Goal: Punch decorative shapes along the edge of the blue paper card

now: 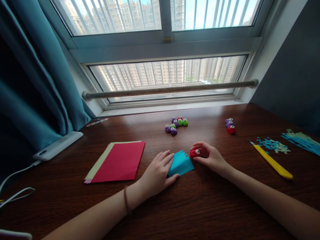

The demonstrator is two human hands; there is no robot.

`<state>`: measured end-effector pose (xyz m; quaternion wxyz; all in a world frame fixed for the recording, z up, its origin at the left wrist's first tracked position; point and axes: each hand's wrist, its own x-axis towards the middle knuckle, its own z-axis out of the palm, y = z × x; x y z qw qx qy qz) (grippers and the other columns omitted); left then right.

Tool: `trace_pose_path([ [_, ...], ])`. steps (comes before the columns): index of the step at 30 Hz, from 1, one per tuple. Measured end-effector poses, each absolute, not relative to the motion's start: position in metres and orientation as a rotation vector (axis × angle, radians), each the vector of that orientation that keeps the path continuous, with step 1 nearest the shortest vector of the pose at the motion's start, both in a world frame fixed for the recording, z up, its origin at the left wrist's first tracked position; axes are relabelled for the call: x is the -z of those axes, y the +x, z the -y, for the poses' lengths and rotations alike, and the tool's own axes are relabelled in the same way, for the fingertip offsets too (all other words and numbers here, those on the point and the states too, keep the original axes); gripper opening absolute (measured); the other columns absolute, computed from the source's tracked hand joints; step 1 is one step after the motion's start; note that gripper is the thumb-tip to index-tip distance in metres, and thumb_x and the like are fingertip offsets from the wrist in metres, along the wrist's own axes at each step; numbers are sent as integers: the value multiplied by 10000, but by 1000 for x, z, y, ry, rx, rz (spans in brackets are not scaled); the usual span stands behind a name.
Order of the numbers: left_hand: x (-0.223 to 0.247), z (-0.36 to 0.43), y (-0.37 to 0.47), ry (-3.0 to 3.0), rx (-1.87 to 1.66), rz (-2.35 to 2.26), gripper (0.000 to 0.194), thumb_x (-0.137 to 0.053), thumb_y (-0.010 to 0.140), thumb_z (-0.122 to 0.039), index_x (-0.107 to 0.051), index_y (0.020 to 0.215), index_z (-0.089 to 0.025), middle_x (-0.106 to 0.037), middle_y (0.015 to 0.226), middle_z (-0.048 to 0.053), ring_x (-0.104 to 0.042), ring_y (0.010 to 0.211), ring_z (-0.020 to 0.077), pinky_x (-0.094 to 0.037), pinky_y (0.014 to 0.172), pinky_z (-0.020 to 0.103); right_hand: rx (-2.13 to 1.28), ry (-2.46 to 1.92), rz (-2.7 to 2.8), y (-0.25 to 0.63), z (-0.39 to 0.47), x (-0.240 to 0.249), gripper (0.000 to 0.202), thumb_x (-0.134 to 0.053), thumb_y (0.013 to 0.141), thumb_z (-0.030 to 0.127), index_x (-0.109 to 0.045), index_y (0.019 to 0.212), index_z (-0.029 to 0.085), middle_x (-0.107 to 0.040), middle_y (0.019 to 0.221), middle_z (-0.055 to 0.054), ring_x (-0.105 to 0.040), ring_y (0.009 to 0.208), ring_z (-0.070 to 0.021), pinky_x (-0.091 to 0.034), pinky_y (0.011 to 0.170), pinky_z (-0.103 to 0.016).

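My left hand (157, 171) lies flat over the left part of a small piece of blue paper (180, 164), fingers stretched out and the thumb at its lower edge. Small dark cut-outs show near the paper's upper right edge. A small red craft punch (194, 152) is gripped between the thumb and fingers of my right hand (208, 156). The punch stands at the paper's right edge; whether the paper sits inside its slot I cannot tell.
Several purple, green and red punches (176, 123) stand farther back, others (230, 125) to the right. Coloured paper (117, 161) lies left. A yellow craft knife (273, 161), punched bits (272, 145) and paper strips (302, 141) lie right. A white power strip (58, 145) lies by the curtain.
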<state>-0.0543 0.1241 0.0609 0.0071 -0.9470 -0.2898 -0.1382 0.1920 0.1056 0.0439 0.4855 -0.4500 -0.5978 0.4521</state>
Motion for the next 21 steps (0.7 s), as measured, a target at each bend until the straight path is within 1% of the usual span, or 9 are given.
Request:
trace_pose_path([
  [4,-61,-124,-55,-2960,414,894,519,-515,838,-397,-468,1232,-63,-498,1257,185,-402,1208,328,-373,1005,500,-903,-1191,1628,189,-103,-48,288,-640,724,198,-535,991,171,-628,943,-50,-617,872,-182,-503,828,-322],
  [7,-61,-124,-55,-2967,402,900,522,-514,840,-395,-466,1230,-51,-494,1262,187,-404,1209,325,-368,1014,489,-794,-1249,1687,189,-102,-49,254,-627,732,182,-554,976,173,-630,924,-41,-613,852,-179,-505,809,-317],
  [11,-62,-123,-55,-2973,410,901,522,-515,840,-396,-462,1233,-56,-497,1259,187,-413,1203,323,-376,1008,489,-929,-1182,1622,188,-102,-49,309,-639,731,205,-528,1017,178,-636,958,-43,-619,891,-181,-507,841,-319],
  [16,-62,-122,-55,-2979,420,908,526,-518,838,-392,-455,1238,-58,-499,1257,186,-416,1202,320,-377,1008,482,-963,-1152,1636,188,-101,-49,339,-659,722,224,-528,1032,186,-631,1010,-53,-605,953,-197,-501,872,-338],
  [21,-61,-122,-55,-2973,377,921,531,-503,845,-398,-449,1244,-52,-485,1272,183,-403,1211,319,-364,1019,476,-973,-1150,1625,188,-101,-50,347,-668,726,248,-525,1036,188,-638,980,-48,-618,918,-194,-510,858,-341],
])
